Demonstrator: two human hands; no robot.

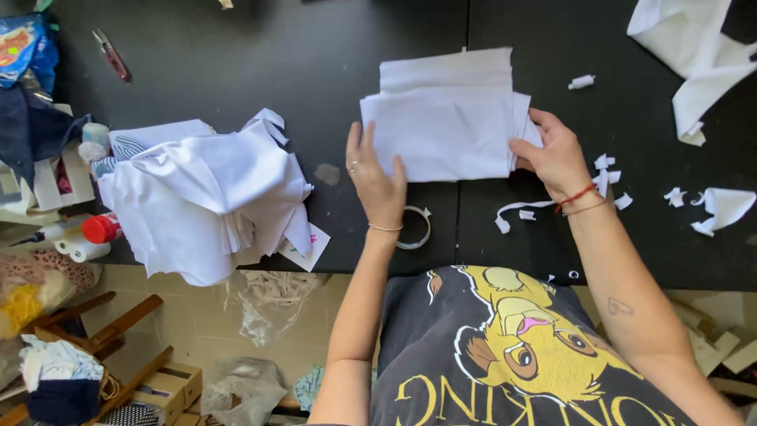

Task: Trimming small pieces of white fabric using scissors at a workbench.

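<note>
Centrally, just above mid-frame, a stack of white fabric pieces (445, 118) lies flat on the black table (236, 55), and your two hands bracket it. Your left hand (377, 175) is spread open, fingers extended, palm pressing the lower-left corner of the stack; it pins rather than grips. Your right hand (556, 154) is curled about the right edge, thumb on top and fingers apparently tucked beneath the layers, pinching them; how many layers it holds cannot be told.

To square the stack well, keep the left palm flat so the lower layers do not slide, and tap or draw the right edge inward with light, even pressure; the fanned layers at the right edge show where alignment is still loose.

Orientation: the stack is roughly rectangular, slightly wider than tall in the picture, its long axis running left to right across the frame. A second, narrower layer projects from beneath toward the top of the frame, slightly offset.

Surroundings: a crumpled heap of white fabric (209, 193) at centre left, a ring of tape (416, 229) just below your left wrist, white offcut scraps (607, 177) beside your right wrist, and small scissors (112, 55) at upper left.
</note>
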